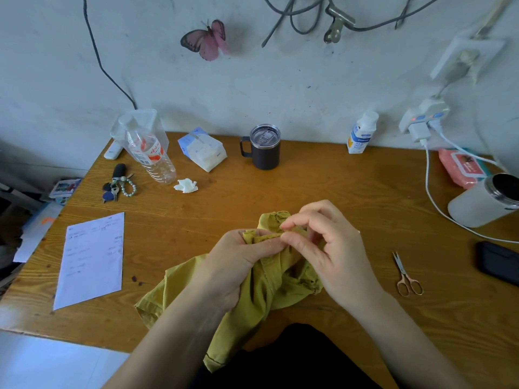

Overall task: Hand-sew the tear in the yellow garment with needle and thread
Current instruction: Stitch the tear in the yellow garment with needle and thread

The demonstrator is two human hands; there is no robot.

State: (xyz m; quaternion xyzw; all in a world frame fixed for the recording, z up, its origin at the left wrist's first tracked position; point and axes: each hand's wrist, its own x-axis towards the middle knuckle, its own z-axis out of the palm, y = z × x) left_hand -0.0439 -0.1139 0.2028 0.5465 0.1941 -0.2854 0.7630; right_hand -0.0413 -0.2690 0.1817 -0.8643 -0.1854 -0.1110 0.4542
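Observation:
The yellow garment lies bunched on the wooden table near its front edge, with part of it hanging over toward my lap. My left hand grips a raised fold of the cloth, thumb on top. My right hand meets it from the right, its thumb and forefinger pinching at the fold's top edge. The needle and thread are too small to make out between my fingertips. The tear is hidden by my fingers.
Small gold scissors lie to the right of my hands. A sheet of paper lies at the left. Keys, a plastic bottle, a crumpled tissue, a dark mug and a white canister stand farther back.

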